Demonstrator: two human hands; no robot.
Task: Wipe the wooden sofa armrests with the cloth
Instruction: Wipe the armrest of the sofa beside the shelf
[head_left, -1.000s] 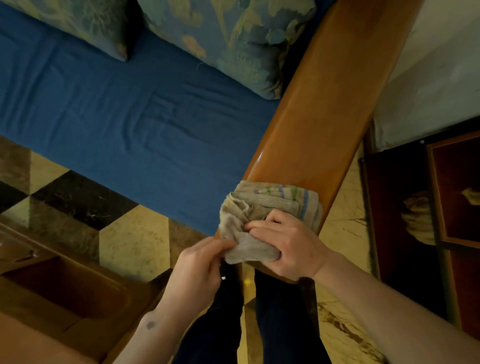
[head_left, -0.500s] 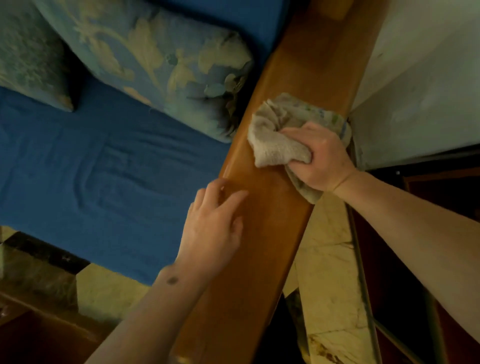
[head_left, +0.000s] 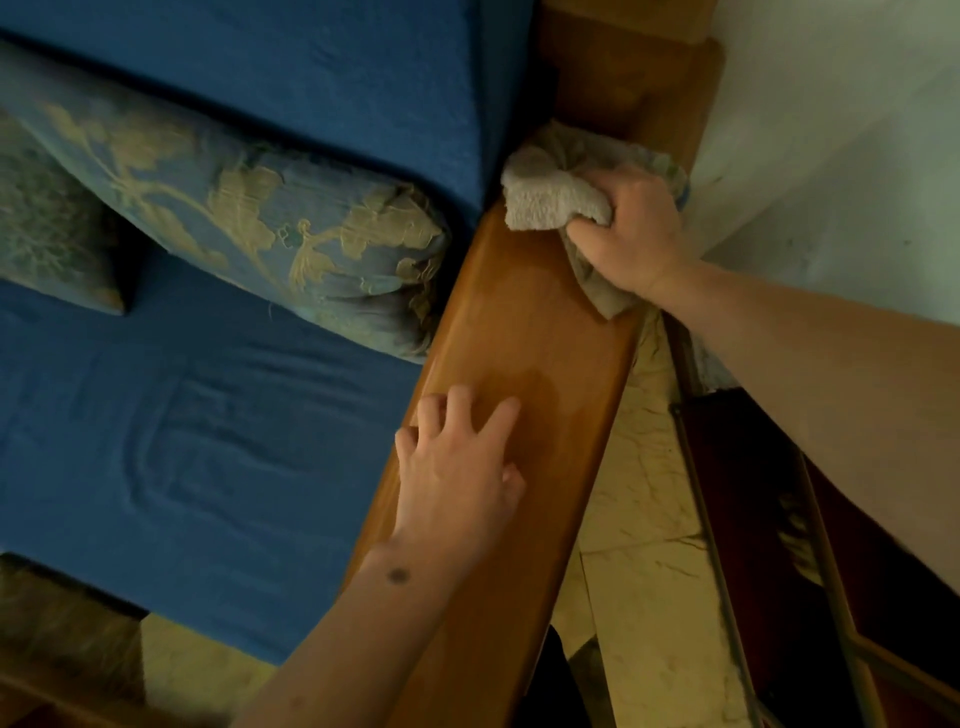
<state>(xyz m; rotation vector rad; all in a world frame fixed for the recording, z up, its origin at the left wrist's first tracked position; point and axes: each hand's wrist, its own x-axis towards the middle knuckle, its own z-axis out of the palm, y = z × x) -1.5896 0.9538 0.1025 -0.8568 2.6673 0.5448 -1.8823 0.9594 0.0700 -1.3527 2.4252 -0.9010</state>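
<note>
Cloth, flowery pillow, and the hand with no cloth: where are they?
cloth (head_left: 545, 195): head view, on its bunched pale end.
flowery pillow (head_left: 270, 218): head view, on its leaf pattern.
left hand (head_left: 457, 478): head view, on its back.

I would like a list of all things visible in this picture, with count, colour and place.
armrest: 1, brown wood, centre, running up to the wall
cloth: 1, beige, on the armrest's far end
cushions: 2, blue-green with gold pattern, on the seat
sofa seat: 1, blue, left
floor: marble tiles, right of the armrest
wall: pale, upper right
left hand: flat on the armrest
right hand: gripping the cloth
</note>
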